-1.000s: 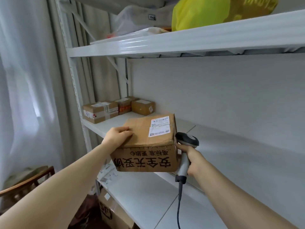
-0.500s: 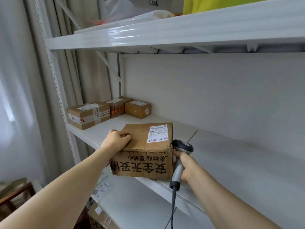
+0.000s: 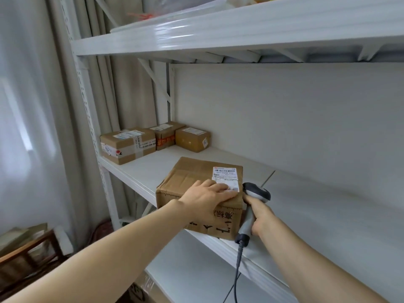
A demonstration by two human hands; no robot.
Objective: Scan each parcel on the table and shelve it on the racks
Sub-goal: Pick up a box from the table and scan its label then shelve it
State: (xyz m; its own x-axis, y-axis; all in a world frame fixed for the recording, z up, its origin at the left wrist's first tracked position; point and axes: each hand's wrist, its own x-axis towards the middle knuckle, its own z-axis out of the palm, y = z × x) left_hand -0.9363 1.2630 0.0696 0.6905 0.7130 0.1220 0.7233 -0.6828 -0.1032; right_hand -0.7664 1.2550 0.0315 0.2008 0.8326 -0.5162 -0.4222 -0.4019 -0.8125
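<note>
Parcel: set down on middle shelf at near edge, no longer held in air. Pressed from above by left hand, fingers straight, side grip dropped. Scanner clamped in right hand just right. Shelving judged nearly finished; push farther in likely needed.

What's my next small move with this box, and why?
Probably slide the box back with the left hand flat on its top: it sits at the front edge of the shelf, with bare room behind. The right hand holds the scanner.
</note>
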